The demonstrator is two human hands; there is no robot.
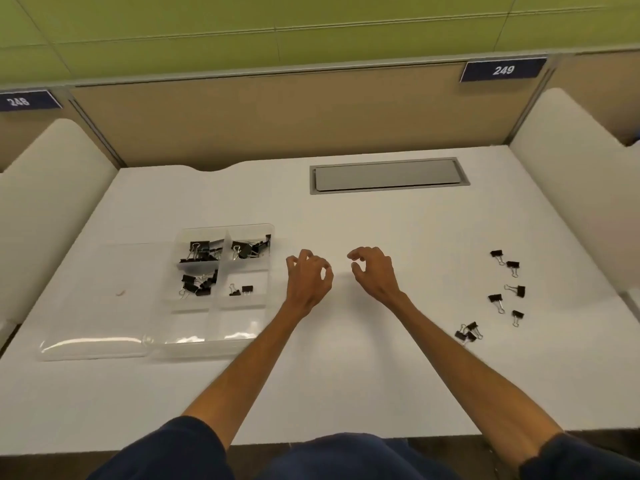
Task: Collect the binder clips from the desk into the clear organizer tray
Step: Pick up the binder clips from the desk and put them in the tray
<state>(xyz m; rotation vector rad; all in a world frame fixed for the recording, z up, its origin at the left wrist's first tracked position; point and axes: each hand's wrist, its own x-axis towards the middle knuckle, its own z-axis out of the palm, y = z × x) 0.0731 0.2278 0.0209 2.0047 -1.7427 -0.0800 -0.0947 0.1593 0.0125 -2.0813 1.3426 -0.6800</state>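
A clear organizer tray (194, 342) lies on the left of the white desk (346, 375). Black binder clips fill its two far compartments (204, 251) and two nearer ones (198, 285). Several loose black binder clips (509, 287) are scattered at the desk's right, with a small bunch (468, 331) closer to me. My left hand (309, 278) hovers just right of the tray, fingers curled and apart, holding nothing. My right hand (374, 271) hovers beside it at the desk's middle, fingers also curled and apart, with nothing in it.
A grey cable hatch (388, 175) is set into the desk at the back. Tan partition panels (277, 116) close off the rear, and white side dividers (568, 188) stand left and right. Labels 248 and 249 hang on the partitions.
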